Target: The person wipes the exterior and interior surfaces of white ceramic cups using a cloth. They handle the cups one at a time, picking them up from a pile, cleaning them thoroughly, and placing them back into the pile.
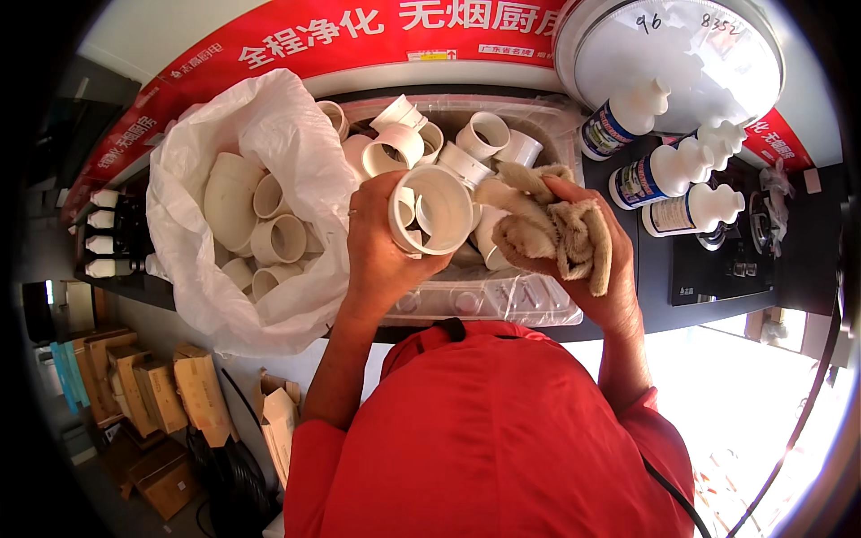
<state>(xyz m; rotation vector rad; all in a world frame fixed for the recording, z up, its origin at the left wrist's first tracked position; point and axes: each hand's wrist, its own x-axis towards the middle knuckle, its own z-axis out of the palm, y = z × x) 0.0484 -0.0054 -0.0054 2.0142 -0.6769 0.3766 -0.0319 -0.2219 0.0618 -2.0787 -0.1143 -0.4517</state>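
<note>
My left hand [383, 245] grips a white plastic pipe fitting [399, 232], its round open end facing up. Close by on the right, my right hand [595, 249] holds a crumpled beige-brown cloth [555, 218], which is apart from the fitting's rim. Beneath both hands stands a clear plastic bin [498, 306] with several more white pipe fittings [488, 134] piled inside. Left of the bin, an open white plastic sack [195, 296] holds several white elbows and couplings [279, 239].
Several white bottles with blue labels [649, 178] stand right of the bin, before a large round white object [672, 60]. A black cooktop [720, 269] lies at the right. More bottles [102, 243] line the left counter end; cardboard boxes [202, 390] stand below at the left.
</note>
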